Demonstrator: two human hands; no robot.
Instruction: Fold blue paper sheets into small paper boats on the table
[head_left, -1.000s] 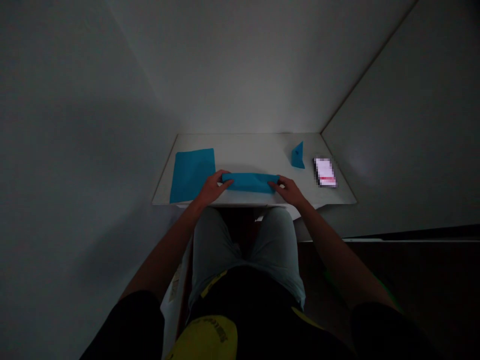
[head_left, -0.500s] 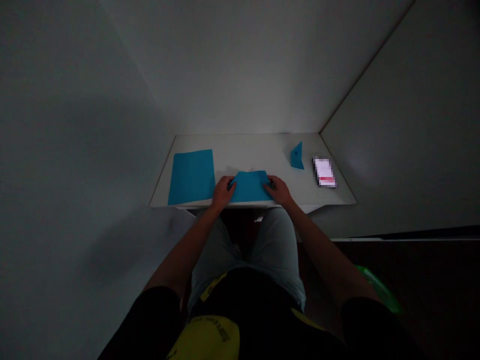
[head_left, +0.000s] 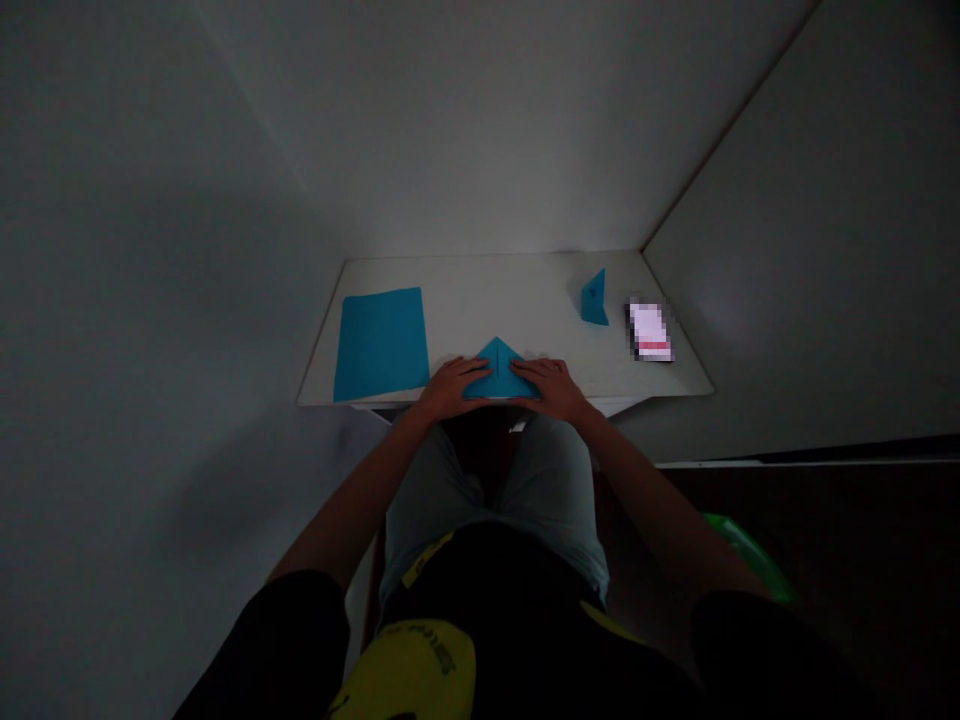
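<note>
Paper triangle, blue, lay at the near edge of the white table. Left hand and right hand pressed flat on its two sides, not clenched. Blue sheet lay left; small blue folded piece lay far right.

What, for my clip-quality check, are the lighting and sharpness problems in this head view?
In the head view the scene is dim, the lower right nearly black; the white table is brightest, a pale glow marks the right wall, the rectangular object is pixelated into blocks, and the wide lens bends the walls and stretches the arms.
</note>
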